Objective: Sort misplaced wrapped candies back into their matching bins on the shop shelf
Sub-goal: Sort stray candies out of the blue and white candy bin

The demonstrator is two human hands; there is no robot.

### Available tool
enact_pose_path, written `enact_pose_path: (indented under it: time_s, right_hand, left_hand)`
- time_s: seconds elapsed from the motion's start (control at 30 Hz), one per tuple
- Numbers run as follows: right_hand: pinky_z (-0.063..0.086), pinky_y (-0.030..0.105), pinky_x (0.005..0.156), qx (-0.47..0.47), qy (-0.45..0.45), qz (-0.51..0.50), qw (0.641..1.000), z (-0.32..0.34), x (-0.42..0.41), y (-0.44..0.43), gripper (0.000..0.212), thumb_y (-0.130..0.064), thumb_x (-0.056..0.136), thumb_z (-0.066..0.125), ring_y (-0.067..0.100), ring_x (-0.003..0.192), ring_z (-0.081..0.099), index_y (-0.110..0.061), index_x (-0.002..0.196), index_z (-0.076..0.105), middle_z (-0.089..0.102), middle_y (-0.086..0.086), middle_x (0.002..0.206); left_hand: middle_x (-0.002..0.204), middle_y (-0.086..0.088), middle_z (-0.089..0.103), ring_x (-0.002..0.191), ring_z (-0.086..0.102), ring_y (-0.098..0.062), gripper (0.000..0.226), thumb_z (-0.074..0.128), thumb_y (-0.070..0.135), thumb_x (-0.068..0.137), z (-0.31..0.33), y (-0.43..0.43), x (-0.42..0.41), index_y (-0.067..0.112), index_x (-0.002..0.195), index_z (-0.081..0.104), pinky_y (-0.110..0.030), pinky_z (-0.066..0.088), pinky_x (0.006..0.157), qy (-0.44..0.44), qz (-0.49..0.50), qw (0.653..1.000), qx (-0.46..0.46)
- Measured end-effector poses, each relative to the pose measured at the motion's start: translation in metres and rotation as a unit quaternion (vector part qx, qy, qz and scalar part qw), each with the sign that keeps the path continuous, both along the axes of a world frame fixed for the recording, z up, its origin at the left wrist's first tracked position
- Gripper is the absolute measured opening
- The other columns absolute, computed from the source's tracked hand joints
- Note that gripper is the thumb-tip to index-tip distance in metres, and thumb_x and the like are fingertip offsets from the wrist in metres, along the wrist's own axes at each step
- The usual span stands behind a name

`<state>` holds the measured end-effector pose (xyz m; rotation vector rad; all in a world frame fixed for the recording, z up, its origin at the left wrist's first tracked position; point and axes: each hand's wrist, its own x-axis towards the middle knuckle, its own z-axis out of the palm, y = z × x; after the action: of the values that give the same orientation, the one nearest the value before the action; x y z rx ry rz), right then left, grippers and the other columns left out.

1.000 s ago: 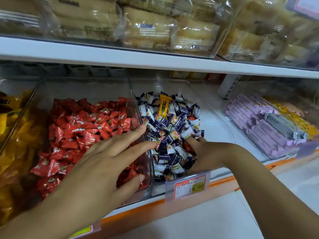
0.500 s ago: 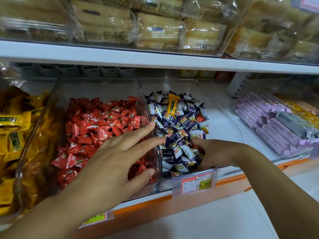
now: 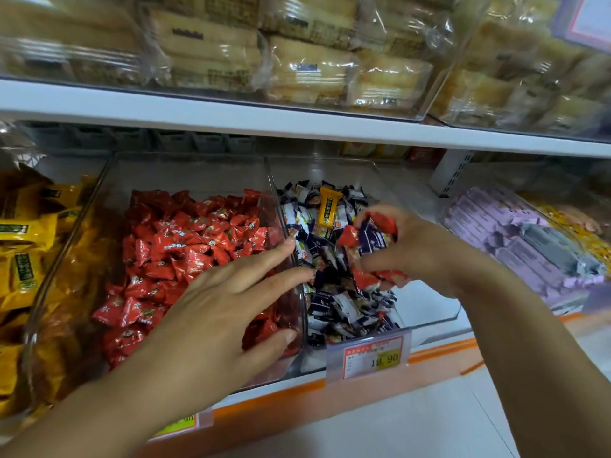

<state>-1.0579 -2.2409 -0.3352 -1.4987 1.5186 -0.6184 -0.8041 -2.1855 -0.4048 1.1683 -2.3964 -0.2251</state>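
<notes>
Head view: the left hand (image 3: pixel 211 312) lies flat with straight fingers over the red candy bin (image 3: pixel 185 173), gripping nothing. At 2 o'clock from it, the right hand (image 3: pixel 416 252) clutches a handful of red and dark-blue candies (image 3: pixel 370 238) above the dark-blue candy bin (image 3: pixel 426 309). Blur hides how many. An orange candy (image 3: pixel 327 209) lies at 10 o'clock from this hand.

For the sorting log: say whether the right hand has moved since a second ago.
Yes. The right hand has lifted away from the price tag, gripping red and purple candies.
</notes>
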Motion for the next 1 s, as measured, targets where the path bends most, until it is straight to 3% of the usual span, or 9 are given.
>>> enact_pose_path:
  time_s: [0.1, 0.17, 0.23, 0.33, 0.43, 0.57, 0.73, 0.9, 1.0]
  right_hand:
    - [0.058, 0.029, 0.060, -0.042, -0.042, -0.017, 0.998, 0.000, 0.020, -0.005, 0.057, -0.012, 0.072, 0.083, 0.015, 0.069, 0.071, -0.037, 0.117, 0.058, 0.069, -0.006, 0.104]
    - [0.060, 0.033, 0.074, -0.054, -0.031, -0.001, 0.998, -0.005, 0.027, -0.007, 0.072, -0.018, 0.073, 0.083, 0.014, 0.095, 0.068, -0.041, 0.132, 0.049, 0.053, -0.015, 0.128]
    - [0.060, 0.031, 0.072, -0.028, -0.050, 0.001, 0.998, -0.005, 0.024, -0.007, 0.075, -0.016, 0.075, 0.081, 0.017, 0.102, 0.065, -0.043, 0.135, 0.046, 0.037, -0.020, 0.126]
    - [0.060, 0.030, 0.076, -0.008, -0.025, -0.007, 1.000, -0.005, 0.009, -0.007, 0.059, -0.014, 0.079, 0.078, 0.016, 0.085, 0.071, -0.041, 0.126, 0.055, 0.039, -0.016, 0.129]
    - [0.058, 0.037, 0.084, -0.005, -0.014, -0.012, 1.000, -0.014, -0.002, -0.007, 0.038, -0.007, 0.087, 0.069, 0.019, 0.088, 0.071, -0.035, 0.113, 0.063, 0.046, -0.003, 0.140]
    - [0.060, 0.036, 0.077, -0.033, 0.054, -0.003, 0.998, -0.023, -0.009, -0.004, 0.028, -0.012, 0.089, 0.068, 0.014, 0.094, 0.066, -0.031, 0.110, 0.068, 0.059, -0.008, 0.127]
    - [0.051, 0.018, 0.067, -0.095, 0.078, -0.012, 0.992, -0.018, -0.017, -0.001, 0.016, -0.014, 0.084, 0.073, -0.006, 0.070, 0.065, -0.029, 0.088, 0.074, 0.072, -0.016, 0.080]
    - [0.049, 0.021, 0.061, -0.154, 0.110, -0.052, 0.981, -0.014, -0.019, 0.000, 0.009, -0.015, 0.082, 0.073, 0.003, 0.071, 0.065, -0.023, 0.080, 0.073, 0.071, -0.007, 0.080]
    - [0.054, 0.030, 0.062, -0.091, 0.110, 0.016, 0.990, -0.008, -0.016, 0.006, 0.011, -0.012, 0.084, 0.070, 0.011, 0.065, 0.065, -0.022, 0.084, 0.067, 0.069, -0.004, 0.077]
  left_hand:
    - [0.155, 0.033, 0.000, 0.139, 0.016, 0.006, 0.061, 0.035, 0.065, 0.085, 0.000, 0.000, 0.001, 0.057, 0.143, 0.019, -0.025, 0.017, 0.102, -0.001, 0.003, 1.000, 0.001]
    - [0.155, 0.032, 0.000, 0.138, 0.012, 0.008, 0.061, 0.035, 0.065, 0.086, 0.000, 0.001, 0.001, 0.057, 0.144, 0.018, -0.024, 0.017, 0.101, -0.004, 0.002, 1.000, 0.000]
    - [0.155, 0.033, -0.003, 0.138, 0.008, 0.009, 0.062, 0.034, 0.066, 0.086, 0.000, 0.001, 0.002, 0.058, 0.144, 0.015, -0.023, 0.016, 0.101, -0.004, -0.001, 1.000, -0.001]
    - [0.154, 0.034, -0.005, 0.139, 0.007, 0.009, 0.062, 0.032, 0.068, 0.084, 0.000, 0.000, 0.003, 0.061, 0.143, 0.012, -0.022, 0.017, 0.101, 0.001, -0.007, 1.000, 0.000]
    - [0.154, 0.035, -0.005, 0.140, 0.010, 0.008, 0.062, 0.032, 0.069, 0.084, 0.001, -0.001, 0.002, 0.061, 0.142, 0.013, -0.025, 0.019, 0.102, 0.008, -0.006, 1.000, 0.003]
    - [0.154, 0.035, -0.005, 0.141, 0.009, 0.006, 0.062, 0.031, 0.069, 0.083, 0.000, -0.001, 0.002, 0.062, 0.142, 0.011, -0.026, 0.019, 0.104, 0.005, -0.009, 1.000, 0.004]
    - [0.154, 0.035, -0.004, 0.138, 0.008, 0.009, 0.062, 0.033, 0.068, 0.084, 0.001, 0.000, 0.000, 0.062, 0.141, 0.012, -0.022, 0.018, 0.101, 0.003, -0.006, 1.000, 0.006]
    - [0.153, 0.036, -0.006, 0.139, 0.007, 0.009, 0.062, 0.031, 0.070, 0.083, 0.002, 0.001, 0.000, 0.063, 0.141, 0.010, -0.023, 0.016, 0.103, 0.003, -0.005, 1.000, 0.008]
    - [0.152, 0.038, -0.010, 0.137, 0.000, 0.013, 0.063, 0.028, 0.071, 0.082, 0.002, 0.001, 0.000, 0.065, 0.140, 0.007, -0.021, 0.014, 0.103, 0.003, -0.007, 1.000, 0.014]
